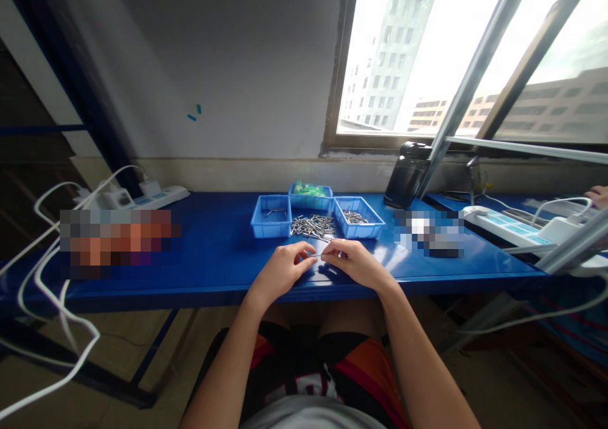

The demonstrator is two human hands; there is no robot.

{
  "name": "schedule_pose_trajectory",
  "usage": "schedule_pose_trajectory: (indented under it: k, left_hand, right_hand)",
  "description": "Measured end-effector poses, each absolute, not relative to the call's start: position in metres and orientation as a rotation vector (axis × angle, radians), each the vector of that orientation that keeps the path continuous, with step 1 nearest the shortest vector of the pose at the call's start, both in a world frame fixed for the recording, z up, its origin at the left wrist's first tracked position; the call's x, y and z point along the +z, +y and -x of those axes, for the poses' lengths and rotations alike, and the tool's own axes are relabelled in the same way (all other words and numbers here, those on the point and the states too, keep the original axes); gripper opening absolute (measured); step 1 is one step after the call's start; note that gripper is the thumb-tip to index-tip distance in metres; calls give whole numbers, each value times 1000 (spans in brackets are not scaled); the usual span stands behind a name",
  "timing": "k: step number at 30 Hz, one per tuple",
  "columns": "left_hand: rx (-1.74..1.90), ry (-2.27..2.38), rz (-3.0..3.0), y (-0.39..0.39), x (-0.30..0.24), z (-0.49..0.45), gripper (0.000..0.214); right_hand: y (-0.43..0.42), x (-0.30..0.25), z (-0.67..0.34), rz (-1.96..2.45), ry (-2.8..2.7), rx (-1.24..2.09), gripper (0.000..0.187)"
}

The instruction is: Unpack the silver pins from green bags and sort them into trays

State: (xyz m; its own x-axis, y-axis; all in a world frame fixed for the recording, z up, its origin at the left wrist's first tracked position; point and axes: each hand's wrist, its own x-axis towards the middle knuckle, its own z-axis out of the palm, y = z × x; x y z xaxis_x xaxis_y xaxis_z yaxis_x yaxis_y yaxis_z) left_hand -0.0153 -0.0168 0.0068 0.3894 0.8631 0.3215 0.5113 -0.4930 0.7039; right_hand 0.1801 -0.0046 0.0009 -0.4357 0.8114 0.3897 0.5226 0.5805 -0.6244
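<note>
My left hand (282,268) and my right hand (355,263) meet low over the front of the blue table. Fingertips of both pinch a thin metal pin (318,255), one hand at each end of it. Its exact kind is too small to make out. Just beyond the hands lies a loose pile of similar metal pins (313,225). A blue bin (271,228) with a few pins stands left of the pile, and another blue bin (360,230) with many small metal pieces stands right of it. One small piece (333,272) lies near my right fingers.
Behind the pile, a third blue bin (311,206) holds green and clear plastic bits. A black flask (407,174) stands by the window. Power strips (159,197) with white cables lie at the left and right. Blurred items rest on the table (209,270) at both sides.
</note>
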Motion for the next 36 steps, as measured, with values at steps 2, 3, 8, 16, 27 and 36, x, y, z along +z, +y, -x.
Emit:
schedule_pose_trajectory:
  k: [2, 3, 8, 16, 27, 36]
  left_hand:
    - [926, 1155, -2162, -17, 6, 16, 23]
    - [928, 1150, -2167, -17, 6, 16, 23]
    - [943, 1147, -2161, -18, 7, 15, 23]
    - [926, 1050, -2149, -21, 9, 15, 20]
    - [907, 1168, -2149, -22, 10, 15, 24]
    - [844, 1180, -2192, -21, 10, 14, 30]
  right_hand:
    - [-4, 1, -180, 1060, -2142, 557, 26]
    - [-4, 1, -180, 1063, -2145, 560, 27]
    - [-2, -2, -180, 1066, -2177, 552, 28]
    - [-1, -4, -181, 1060, -2214, 560, 25]
    - [-7, 4, -179, 1086, -2166, 591, 25]
    - [-6, 3, -180, 1060, -2229, 571, 28]
